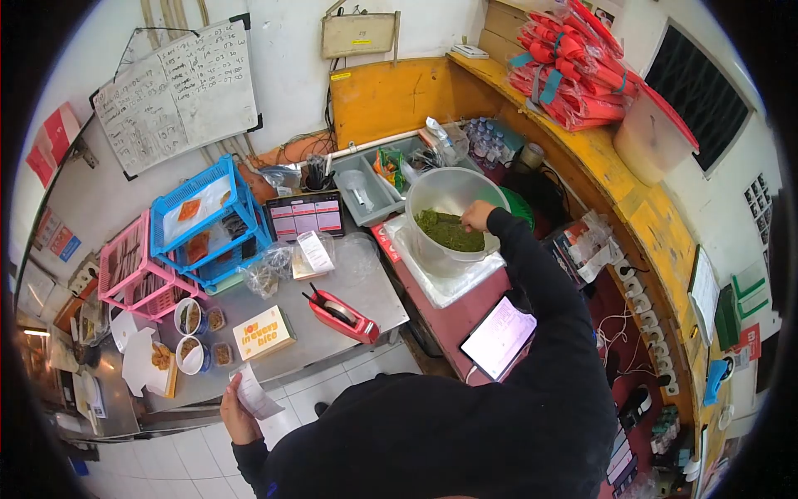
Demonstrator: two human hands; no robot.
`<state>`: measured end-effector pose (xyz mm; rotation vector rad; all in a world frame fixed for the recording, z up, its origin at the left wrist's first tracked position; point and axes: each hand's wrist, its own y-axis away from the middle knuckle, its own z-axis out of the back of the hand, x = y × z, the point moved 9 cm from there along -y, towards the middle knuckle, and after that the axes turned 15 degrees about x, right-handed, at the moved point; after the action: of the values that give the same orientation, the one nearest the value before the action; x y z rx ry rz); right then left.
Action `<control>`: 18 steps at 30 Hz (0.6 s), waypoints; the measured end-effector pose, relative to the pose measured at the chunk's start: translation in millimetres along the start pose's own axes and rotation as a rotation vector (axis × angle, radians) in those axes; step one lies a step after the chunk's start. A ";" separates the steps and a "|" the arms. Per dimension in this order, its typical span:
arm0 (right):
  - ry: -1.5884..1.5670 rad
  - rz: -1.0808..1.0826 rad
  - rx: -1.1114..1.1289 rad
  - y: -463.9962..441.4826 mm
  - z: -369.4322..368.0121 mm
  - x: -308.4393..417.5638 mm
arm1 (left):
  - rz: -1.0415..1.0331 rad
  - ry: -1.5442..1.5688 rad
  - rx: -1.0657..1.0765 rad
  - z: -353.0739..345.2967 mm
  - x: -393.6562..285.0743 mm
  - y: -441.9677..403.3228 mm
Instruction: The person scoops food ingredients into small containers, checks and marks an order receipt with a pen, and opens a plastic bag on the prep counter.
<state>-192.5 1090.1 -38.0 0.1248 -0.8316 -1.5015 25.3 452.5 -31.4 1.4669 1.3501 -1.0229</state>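
Note:
My left hand (239,413) is closed around a white paper slip (259,393) with print on it, held over the floor just off the metal table's front edge. My right hand (477,216) reaches into a large translucent tub (449,185) that is partly filled with a heap of small green bits (450,229). Its fingers are curled together at the heap's edge, and whatever they may pinch is hidden. The tub stands on a white plastic-wrapped slab (432,287). Below my right forearm a lit tablet (499,338) lies on the red counter.
On the metal table (349,353) are a red tape dispenser (353,323), a printed food box (264,333), several filled cups (193,356) and an open box with food (158,362). Blue baskets (204,212) and a standing tablet (306,216) are behind. Red bags (573,66) sit on the yellow shelf.

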 end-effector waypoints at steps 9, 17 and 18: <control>-0.100 0.041 -0.337 43.4 12.1 -22.7 | 0.003 0.023 0.124 -17.0 -4.3 -17.9; -0.075 0.181 -0.497 83.9 31.2 63.7 | -0.009 -0.112 0.050 35.5 -9.8 -7.1; -0.076 0.238 -0.508 83.3 30.3 87.4 | -0.003 -0.108 0.018 52.6 -1.7 -5.1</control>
<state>-153.2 1033.5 65.7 -0.3967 -0.4824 -1.4511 19.4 401.7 -45.0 1.4023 1.2694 -1.1033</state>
